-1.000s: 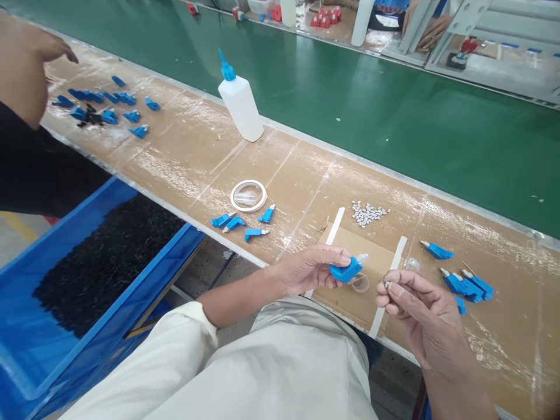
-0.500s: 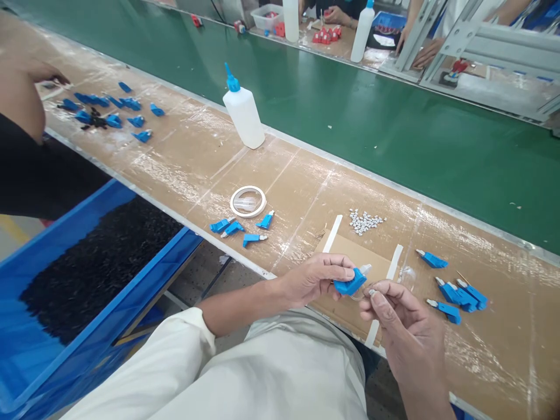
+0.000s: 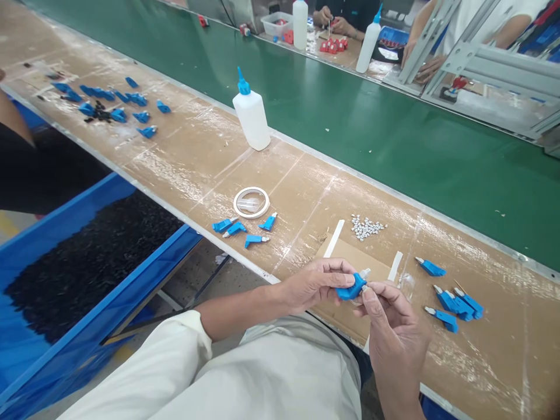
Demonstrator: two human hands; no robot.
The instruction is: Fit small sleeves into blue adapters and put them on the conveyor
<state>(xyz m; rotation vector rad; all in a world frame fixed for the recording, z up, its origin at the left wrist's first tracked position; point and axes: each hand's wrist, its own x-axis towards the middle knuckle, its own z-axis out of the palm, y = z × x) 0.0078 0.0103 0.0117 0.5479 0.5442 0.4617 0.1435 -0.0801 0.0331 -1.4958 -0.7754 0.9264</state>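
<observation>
My left hand (image 3: 315, 286) pinches a blue plastic part (image 3: 350, 289) with a pale tip, above the cardboard sheet. My right hand (image 3: 396, 326) has thumb and forefinger closed on a small grey piece (image 3: 364, 288), mostly covered by the fingertips and held up against the blue part's right side. Whether the piece is fixed to it, I cannot tell. Beyond the hands lies a heap of small grey pieces (image 3: 366, 226). Several similar blue parts (image 3: 457, 304) with pale tips lie to the right, and more blue parts (image 3: 236, 227) to the left.
A roll of white tape (image 3: 251, 202) and a glue-type bottle (image 3: 252, 119) stand left of centre. The green belt (image 3: 315, 122) runs behind the table. At lower left is a blue bin (image 3: 175, 248) of black pieces. Other people's hands (image 3: 343, 26) work across the belt.
My right hand has moved left and brought the small grey piece against the blue part. At far left, another person's arm has drawn back from the blue parts. The view has shifted slightly.
</observation>
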